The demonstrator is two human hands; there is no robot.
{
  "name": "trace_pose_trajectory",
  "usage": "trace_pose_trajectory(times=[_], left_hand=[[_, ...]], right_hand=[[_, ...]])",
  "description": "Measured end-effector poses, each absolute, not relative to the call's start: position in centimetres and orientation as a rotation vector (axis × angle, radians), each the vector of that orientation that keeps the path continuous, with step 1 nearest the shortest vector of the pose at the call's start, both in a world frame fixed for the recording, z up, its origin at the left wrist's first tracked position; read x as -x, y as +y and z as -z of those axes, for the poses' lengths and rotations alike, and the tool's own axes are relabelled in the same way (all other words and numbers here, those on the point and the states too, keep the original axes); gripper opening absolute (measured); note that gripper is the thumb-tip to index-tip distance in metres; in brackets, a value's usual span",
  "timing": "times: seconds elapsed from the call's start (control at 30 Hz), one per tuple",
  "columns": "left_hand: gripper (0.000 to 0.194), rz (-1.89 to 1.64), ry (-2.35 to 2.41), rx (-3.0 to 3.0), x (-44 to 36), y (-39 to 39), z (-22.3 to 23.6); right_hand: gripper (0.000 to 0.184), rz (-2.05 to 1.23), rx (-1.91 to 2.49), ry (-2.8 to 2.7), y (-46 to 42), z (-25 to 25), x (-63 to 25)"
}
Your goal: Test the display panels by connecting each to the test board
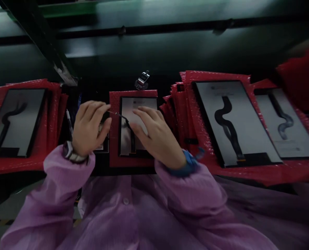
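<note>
Head view: left hand [90, 128], grip closed, pinches a thin strip [119, 115] running rightward to a display panel [128, 106], long axis pointing away from the person, nearer the open grip of the right hand [157, 137].

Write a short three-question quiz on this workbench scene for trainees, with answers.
1. Which hand wears the wristwatch?
2. True or false: the screen panel touched by the right hand lies on a red padded sleeve.
3. Fill in the blank: the strap at the right wrist is ____.

Key:
1. The left hand
2. True
3. Blue
</note>
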State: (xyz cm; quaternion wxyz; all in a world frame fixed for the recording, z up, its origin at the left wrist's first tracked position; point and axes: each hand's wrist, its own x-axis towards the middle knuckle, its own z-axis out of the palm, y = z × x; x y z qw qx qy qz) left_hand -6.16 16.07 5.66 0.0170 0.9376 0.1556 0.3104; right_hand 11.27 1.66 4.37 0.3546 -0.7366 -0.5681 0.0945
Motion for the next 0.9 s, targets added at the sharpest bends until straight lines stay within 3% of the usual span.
trace_pose_trajectory(times=[0.23,0.5,0.9], left_hand=[[0.029,-0.611,0.335,-2.913,4.0,20.2,-1.9],[0.022,-0.544,0.356,-2.757,4.0,19.4,-0.9],[0.027,-0.506,0.429,-2.785,3.8,18.3,-1.1]], right_hand=[[0.017,-0.931,1.541,-1.458,8.2,-0.8,-12.9],[0.008,-0.849,1.487,-1.452,7.4,0.2,-12.1],[0.013,-0.845,1.459,-1.433,7.4,0.4,-12.1]])
